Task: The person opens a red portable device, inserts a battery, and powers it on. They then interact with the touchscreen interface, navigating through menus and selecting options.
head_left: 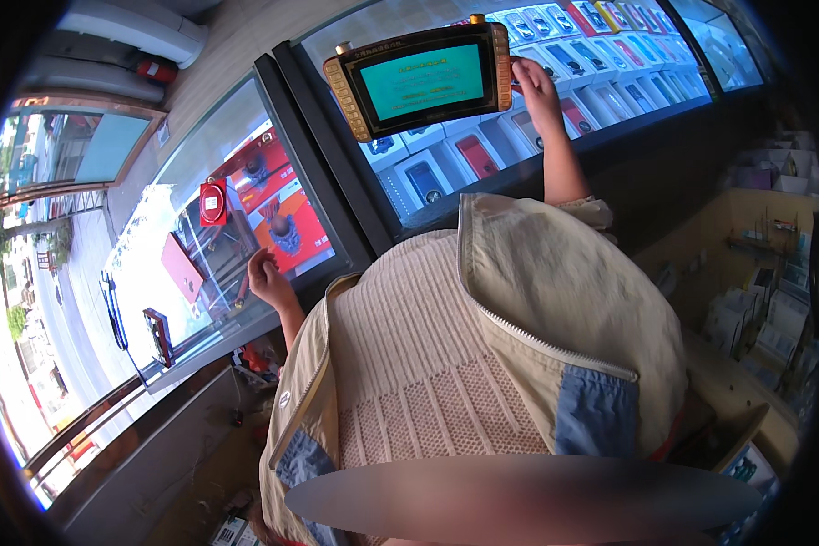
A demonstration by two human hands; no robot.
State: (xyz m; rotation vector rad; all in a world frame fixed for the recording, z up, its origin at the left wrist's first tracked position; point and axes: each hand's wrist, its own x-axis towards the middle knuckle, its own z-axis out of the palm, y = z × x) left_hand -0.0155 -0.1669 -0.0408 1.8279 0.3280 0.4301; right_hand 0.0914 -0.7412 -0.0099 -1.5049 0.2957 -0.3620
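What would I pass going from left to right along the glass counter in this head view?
Street reflection in the glass → small red tag-like item → left hand resting on the glass → dark counter divider → teal-screened device with orange frame → right hand gripping its edge → rows of boxed phones.

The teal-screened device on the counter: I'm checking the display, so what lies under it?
Under the device, the glass counter shows boxed phones in rows. The right hand grips its edge; boxes directly beneath are covered.
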